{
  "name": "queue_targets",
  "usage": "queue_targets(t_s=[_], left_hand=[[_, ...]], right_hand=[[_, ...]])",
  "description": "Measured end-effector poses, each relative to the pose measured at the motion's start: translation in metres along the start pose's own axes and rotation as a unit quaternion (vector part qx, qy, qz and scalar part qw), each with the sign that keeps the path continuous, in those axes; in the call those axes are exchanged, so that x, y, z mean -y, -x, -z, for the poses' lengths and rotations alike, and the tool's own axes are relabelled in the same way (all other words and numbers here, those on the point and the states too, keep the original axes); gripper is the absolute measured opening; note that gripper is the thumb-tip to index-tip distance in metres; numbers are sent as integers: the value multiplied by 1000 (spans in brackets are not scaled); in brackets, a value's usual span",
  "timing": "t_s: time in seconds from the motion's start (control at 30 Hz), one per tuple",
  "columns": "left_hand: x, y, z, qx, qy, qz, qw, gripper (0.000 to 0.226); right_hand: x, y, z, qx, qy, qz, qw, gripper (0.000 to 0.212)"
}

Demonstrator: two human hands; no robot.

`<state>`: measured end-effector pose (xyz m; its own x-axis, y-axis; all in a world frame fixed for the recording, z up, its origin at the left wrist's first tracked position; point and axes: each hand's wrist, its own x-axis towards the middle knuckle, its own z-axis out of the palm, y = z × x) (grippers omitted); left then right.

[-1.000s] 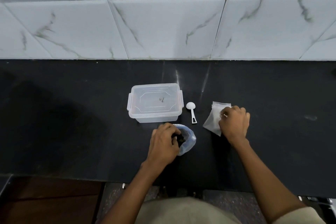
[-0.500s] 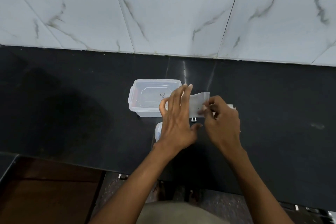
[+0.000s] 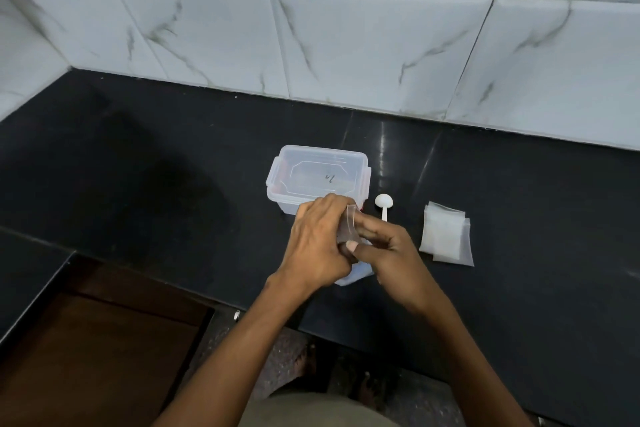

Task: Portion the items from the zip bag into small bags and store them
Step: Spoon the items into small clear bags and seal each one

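Both hands at frame centre, over the black counter (image 3: 138,163). Left hand (image 3: 317,243) and right hand (image 3: 391,253) each pinch 1 small clear bag (image 3: 349,229) between them; the bag stands edge-up, left fingers curled round its left side, right fingers on its right side. I can't tell if its mouth is open.

Zip bag (image 3: 353,276) lies on the counter directly under the hands, only a pale blue corner showing at 6 o'clock of them; contents hidden.

Around:
- Clear lidded container (image 3: 317,177) at 12 o'clock of the hands, lid on, left knuckles overlap its near edge in view. Touching or not, I can't tell.
- White spoon (image 3: 383,204) at 1 o'clock, bowl end away from me, handle partly hidden behind the right fingers.
- Stack of spare small bags (image 3: 445,236) at 3 o'clock, flat, apart from the right hand.

Edges: tiled wall (image 3: 346,45) runs along 12 o'clock and wraps at 9 o'clock. Counter front edge sits at 6 o'clock just behind the wrists, stepping down at 7 o'clock. Bare counter from 8 to 11 o'clock, and from 2 to 4 o'clock past the stack.
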<state>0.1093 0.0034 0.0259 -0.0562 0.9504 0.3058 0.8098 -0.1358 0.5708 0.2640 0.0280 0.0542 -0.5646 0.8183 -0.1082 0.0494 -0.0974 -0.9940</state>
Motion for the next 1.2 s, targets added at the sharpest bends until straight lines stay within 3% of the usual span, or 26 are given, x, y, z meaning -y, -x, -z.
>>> queue_targets(t_s=[0.1,0.2,0.3,0.37,0.4,0.47,0.53,0.67,0.77,1.03,1.2], left_hand=[[3,9,1,16,-33,8,999,69],[4,17,2,-12,-19,43,999,44],[10,20,8,-38,-21,77,996,32],[17,22,12,-40,-24,93,995,30],[20,24,13,-38,-26,102,994,31],[27,27,16,-35,-34,119,992,37],[34,29,19,-30,-36,134,990,40],[44,33,26,-10,-13,155,988,34],[49,35,27,7,7,167,986,33],[66,35,17,59,64,245,966,31],[74,36,9,77,74,258,960,37]], right_hand=[[1,6,-11,39,-54,-35,997,66],[-6,4,-12,26,-36,-6,999,54],[-17,-9,-4,-152,-13,3,988,31],[-39,-28,8,-273,148,-20,950,21],[-53,-37,17,-295,232,-34,926,14],[-76,-57,30,-284,332,-81,896,8],[-95,-72,37,-260,389,-117,876,17],[-115,-88,36,-247,429,-148,856,27],[-119,-94,35,-261,403,-155,863,17],[-94,-73,38,-337,375,-127,854,21],[-58,-33,27,-304,309,-59,899,13]])
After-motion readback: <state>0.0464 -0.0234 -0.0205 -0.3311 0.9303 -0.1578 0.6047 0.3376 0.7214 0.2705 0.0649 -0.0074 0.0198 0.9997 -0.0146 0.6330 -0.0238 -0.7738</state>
